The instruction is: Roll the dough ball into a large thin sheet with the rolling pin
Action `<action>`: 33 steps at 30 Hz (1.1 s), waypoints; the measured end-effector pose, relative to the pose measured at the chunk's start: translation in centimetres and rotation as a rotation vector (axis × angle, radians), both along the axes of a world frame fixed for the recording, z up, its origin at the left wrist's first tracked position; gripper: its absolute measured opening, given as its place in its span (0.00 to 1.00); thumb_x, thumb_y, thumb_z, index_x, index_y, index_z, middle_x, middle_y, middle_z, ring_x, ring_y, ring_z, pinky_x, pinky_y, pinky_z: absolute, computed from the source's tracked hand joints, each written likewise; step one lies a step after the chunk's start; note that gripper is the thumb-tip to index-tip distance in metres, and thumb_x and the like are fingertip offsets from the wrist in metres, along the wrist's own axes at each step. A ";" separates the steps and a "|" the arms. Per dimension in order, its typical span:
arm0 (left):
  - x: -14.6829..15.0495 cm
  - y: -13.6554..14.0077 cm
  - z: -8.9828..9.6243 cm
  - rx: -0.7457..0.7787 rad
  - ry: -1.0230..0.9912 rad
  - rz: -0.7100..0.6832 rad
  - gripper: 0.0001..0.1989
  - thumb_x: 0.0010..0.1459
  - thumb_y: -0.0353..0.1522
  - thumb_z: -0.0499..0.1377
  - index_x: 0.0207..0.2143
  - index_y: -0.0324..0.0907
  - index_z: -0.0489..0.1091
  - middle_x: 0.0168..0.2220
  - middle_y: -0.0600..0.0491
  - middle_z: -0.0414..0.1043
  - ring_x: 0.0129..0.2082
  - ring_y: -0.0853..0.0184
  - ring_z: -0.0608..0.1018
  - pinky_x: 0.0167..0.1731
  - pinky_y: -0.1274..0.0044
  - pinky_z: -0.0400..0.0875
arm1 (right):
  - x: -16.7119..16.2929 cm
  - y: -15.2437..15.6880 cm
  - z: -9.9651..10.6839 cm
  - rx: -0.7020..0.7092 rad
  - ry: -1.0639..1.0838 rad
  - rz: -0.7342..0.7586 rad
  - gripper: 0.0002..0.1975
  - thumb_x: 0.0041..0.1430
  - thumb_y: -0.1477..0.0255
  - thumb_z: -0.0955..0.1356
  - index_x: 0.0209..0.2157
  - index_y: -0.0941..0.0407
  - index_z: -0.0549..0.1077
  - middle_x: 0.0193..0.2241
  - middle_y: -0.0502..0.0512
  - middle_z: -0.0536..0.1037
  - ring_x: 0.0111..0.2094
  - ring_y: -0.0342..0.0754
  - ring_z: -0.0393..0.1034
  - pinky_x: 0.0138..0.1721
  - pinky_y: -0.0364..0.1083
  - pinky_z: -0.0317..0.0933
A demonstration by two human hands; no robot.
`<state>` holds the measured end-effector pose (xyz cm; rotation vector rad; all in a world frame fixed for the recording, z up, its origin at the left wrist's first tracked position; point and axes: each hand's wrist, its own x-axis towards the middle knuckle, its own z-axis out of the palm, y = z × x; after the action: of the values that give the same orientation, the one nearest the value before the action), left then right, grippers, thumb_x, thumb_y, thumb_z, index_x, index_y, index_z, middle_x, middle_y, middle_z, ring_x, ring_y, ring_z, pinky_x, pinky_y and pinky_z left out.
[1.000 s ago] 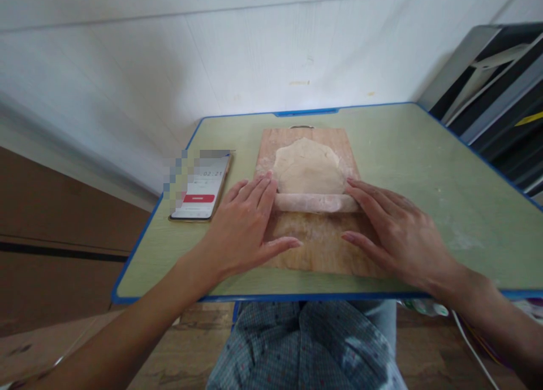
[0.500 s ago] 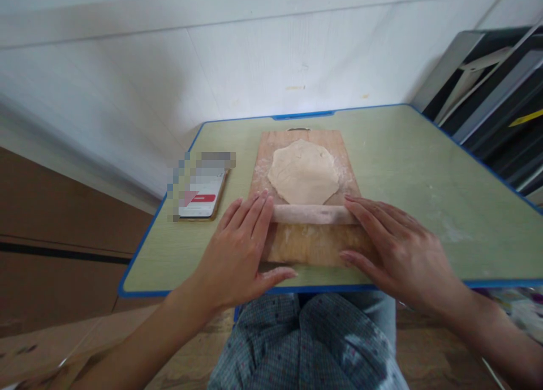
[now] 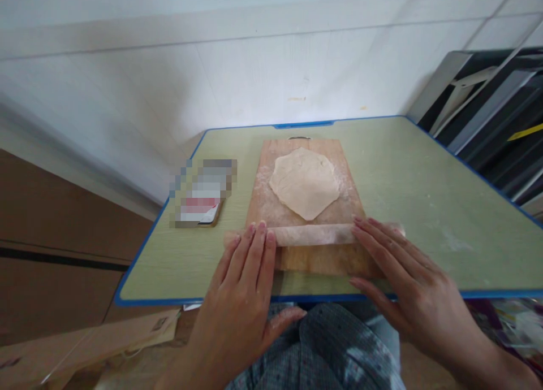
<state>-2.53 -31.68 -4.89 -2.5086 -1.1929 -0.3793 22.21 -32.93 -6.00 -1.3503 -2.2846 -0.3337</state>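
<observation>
A flattened sheet of dough [image 3: 304, 183] lies on a floured wooden cutting board [image 3: 297, 261]. Across the near part of the board runs a wooden rolling pin [image 3: 314, 235], just below the dough's pointed near edge and apart from it. My left hand [image 3: 246, 288] rests flat over the pin's left part, fingers stretched out and thumb away from them. On the right part, my right hand [image 3: 407, 277] lies with straight fingers over the pin, its thumb reaching toward the board's near edge. Both palms stay off to the near side of the pin.
A phone [image 3: 203, 200], partly blurred out, lies left of the board on the green table [image 3: 424, 175] with its blue edge. A white wall [image 3: 254, 68] stands behind. Dark flat panels [image 3: 479, 102] lean at the right.
Both hands have brought the rolling pin toward me, away from the dough's near edge. More of the dough and floured board shows, and the view has shifted slightly.
</observation>
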 end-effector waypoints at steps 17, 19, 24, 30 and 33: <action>3.0 1.5 1.0 -0.093 -0.188 0.144 0.25 0.57 0.35 0.56 0.54 0.29 0.61 0.49 0.39 0.69 0.47 0.54 0.72 0.46 0.64 0.71 | 3.3 10.7 4.4 0.114 -0.345 0.152 0.15 0.62 0.74 0.59 0.47 0.57 0.71 0.43 0.61 0.75 0.46 0.57 0.68 0.51 0.59 0.58; 3.7 1.4 1.1 -0.125 -0.161 0.169 0.27 0.56 0.35 0.58 0.54 0.28 0.61 0.51 0.38 0.68 0.49 0.54 0.72 0.47 0.65 0.71 | 3.2 12.8 3.8 0.059 -0.296 0.163 0.15 0.62 0.71 0.59 0.47 0.58 0.71 0.44 0.62 0.75 0.48 0.57 0.67 0.50 0.58 0.60; 4.7 1.6 0.9 -0.108 -0.029 0.197 0.25 0.56 0.29 0.56 0.54 0.24 0.61 0.53 0.33 0.65 0.52 0.52 0.71 0.47 0.66 0.71 | 3.2 15.9 1.9 -0.172 0.034 0.351 0.21 0.64 0.68 0.56 0.56 0.57 0.64 0.56 0.62 0.67 0.59 0.53 0.57 0.56 0.58 0.55; 5.6 2.5 0.7 -0.101 0.010 0.218 0.25 0.54 0.23 0.52 0.55 0.24 0.60 0.55 0.32 0.62 0.55 0.53 0.68 0.49 0.68 0.69 | 1.2 17.9 1.8 -0.289 0.171 0.239 0.25 0.64 0.60 0.54 0.58 0.55 0.61 0.59 0.56 0.63 0.62 0.51 0.48 0.61 0.57 0.47; 6.1 2.5 0.6 -0.107 -0.005 0.199 0.25 0.55 0.21 0.48 0.56 0.26 0.59 0.56 0.35 0.62 0.54 0.56 0.69 0.48 0.72 0.70 | -0.4 19.3 1.8 -0.276 0.122 0.248 0.27 0.64 0.60 0.52 0.59 0.56 0.60 0.59 0.55 0.61 0.63 0.50 0.46 0.61 0.57 0.44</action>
<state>3.54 -29.23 -4.29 -2.4471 -1.4859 -0.2773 21.79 -13.63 -4.15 -1.1542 -2.4231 0.1468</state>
